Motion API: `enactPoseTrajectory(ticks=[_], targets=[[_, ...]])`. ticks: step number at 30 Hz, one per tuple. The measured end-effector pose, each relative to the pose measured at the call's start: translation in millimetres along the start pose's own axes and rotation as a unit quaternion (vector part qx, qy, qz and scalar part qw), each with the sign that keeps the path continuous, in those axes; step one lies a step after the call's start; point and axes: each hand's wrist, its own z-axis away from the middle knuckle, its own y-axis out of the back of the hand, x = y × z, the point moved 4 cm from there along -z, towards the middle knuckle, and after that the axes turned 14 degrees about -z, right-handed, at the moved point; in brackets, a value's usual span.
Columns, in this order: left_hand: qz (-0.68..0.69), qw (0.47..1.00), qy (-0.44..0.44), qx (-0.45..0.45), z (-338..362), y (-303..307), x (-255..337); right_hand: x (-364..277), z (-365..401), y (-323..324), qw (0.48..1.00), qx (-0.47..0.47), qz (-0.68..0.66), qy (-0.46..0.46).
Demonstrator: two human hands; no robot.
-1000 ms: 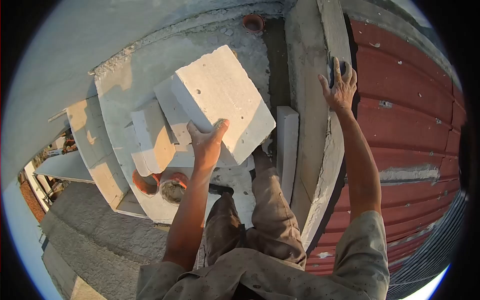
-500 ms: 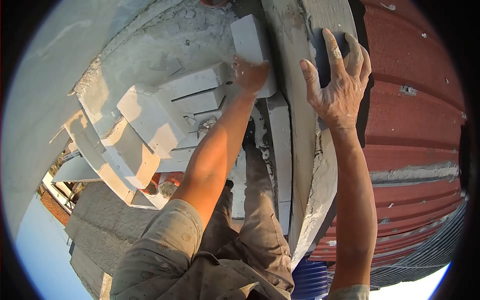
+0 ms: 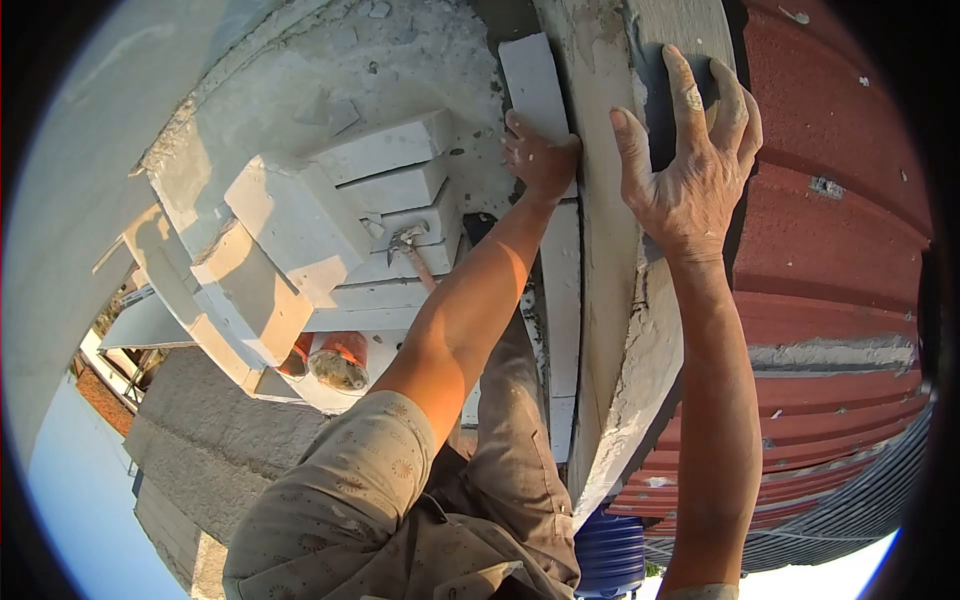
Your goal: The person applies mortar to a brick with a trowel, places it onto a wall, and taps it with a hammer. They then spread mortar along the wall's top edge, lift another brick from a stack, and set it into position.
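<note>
My left hand (image 3: pixel 543 162) is closed on a long white block (image 3: pixel 533 80), gripping it near its closer end. The block lies against the inner side of the concrete wall (image 3: pixel 592 130), in line with a row of white blocks (image 3: pixel 562 300) along the wall's foot. Where the two blocks meet is partly hidden by my hand and arm. On top of the wall, my right hand (image 3: pixel 692 185) rests with its fingers spread and holds nothing. A hammer (image 3: pixel 408 240) lies on stacked white blocks (image 3: pixel 395 190) left of my left forearm.
More white blocks (image 3: pixel 300 220) are piled to the left. Two orange buckets (image 3: pixel 340 345) stand below them. Red metal roofing (image 3: pixel 830 250) runs along the wall's right side, and a blue ribbed container (image 3: pixel 608 550) sits at the bottom. Rubble lies on the concrete floor (image 3: pixel 420 60).
My left hand has brought the block right, close against the wall, and it now lines up with the row. My right hand keeps its place on the wall. The view has shifted slightly.
</note>
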Motion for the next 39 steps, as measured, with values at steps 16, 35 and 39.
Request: enactPoseTrajectory(ticks=[16, 35, 39], targets=[[0.224, 0.961, -0.147, -0.06, -62.0, 6.7, -14.7, -1.1, 3.1, -2.4, 1.0, 0.005, -0.009, -0.013], [0.032, 0.964, -0.239, -0.115, -98.7, 9.5, 12.4, -5.4, 1.0, 0.0, 1.0, 0.017, -0.017, 0.02], [-0.018, 0.956, -0.262, -0.132, -110.3, 2.1, 9.9, -40.9, 26.5, 8.5, 0.995, 0.064, -0.08, 0.003]])
